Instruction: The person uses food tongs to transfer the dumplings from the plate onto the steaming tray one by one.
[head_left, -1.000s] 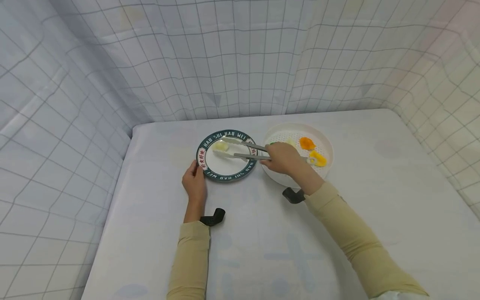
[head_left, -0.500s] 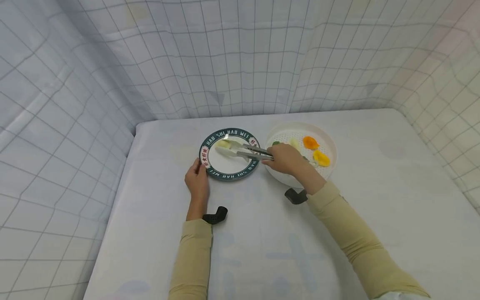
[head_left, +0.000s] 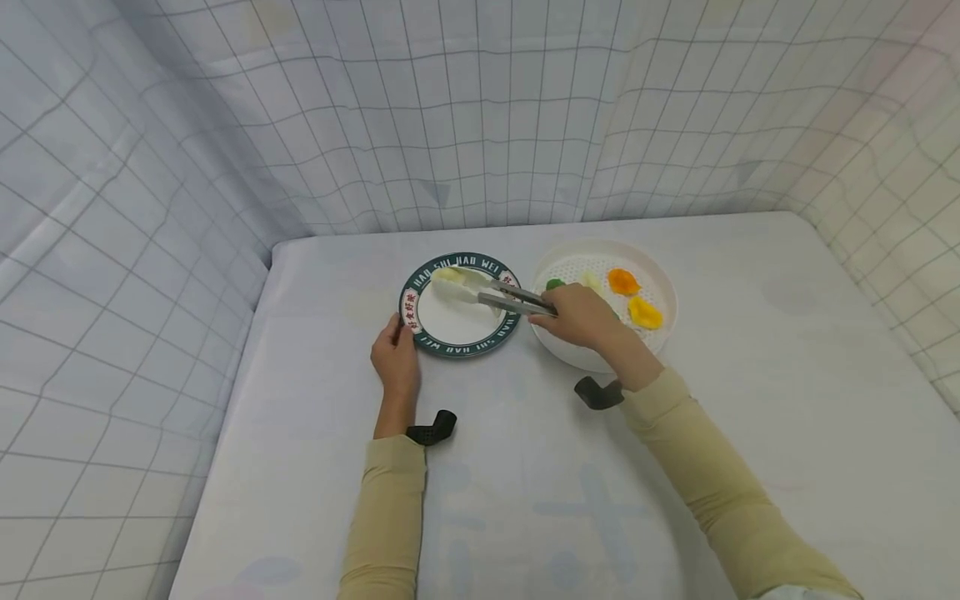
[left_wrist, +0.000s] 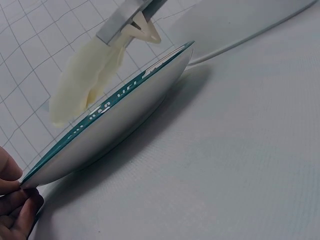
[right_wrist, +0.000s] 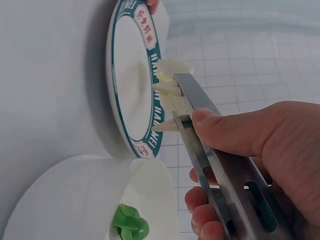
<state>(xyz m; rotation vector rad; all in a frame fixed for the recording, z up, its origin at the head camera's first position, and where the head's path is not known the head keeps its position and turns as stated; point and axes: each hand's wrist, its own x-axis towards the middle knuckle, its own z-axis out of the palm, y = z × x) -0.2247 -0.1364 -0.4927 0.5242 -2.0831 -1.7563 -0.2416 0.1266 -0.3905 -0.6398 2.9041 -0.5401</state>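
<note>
My left hand (head_left: 396,362) pinches the left rim of a white plate (head_left: 457,325) with a green lettered border. In the left wrist view its thumb lies above the rim, fingers (left_wrist: 22,215) below. My right hand (head_left: 581,315) grips metal tongs (head_left: 517,306) with pale, cream-coloured heads. The heads are over the plate, raised above its rim in the left wrist view. A pale yellow piece (head_left: 450,274), apparently food, is at the tong heads; its kind is unclear. Whether the tongs clamp it fully is partly hidden by the heads.
Right of the plate stands a round white tray (head_left: 670,312) with a perforated base. It bears an orange piece (head_left: 623,282), a yellow piece (head_left: 645,313), a green piece (head_left: 555,284) and a pale piece (head_left: 592,282). A grid-patterned curtain (head_left: 450,125) hangs behind the table.
The tong heads and the pale yellow piece have shifted slightly towards the plate's far edge or upward. My left hand keeps its hold on the rim. The whole head view has shifted a little.
</note>
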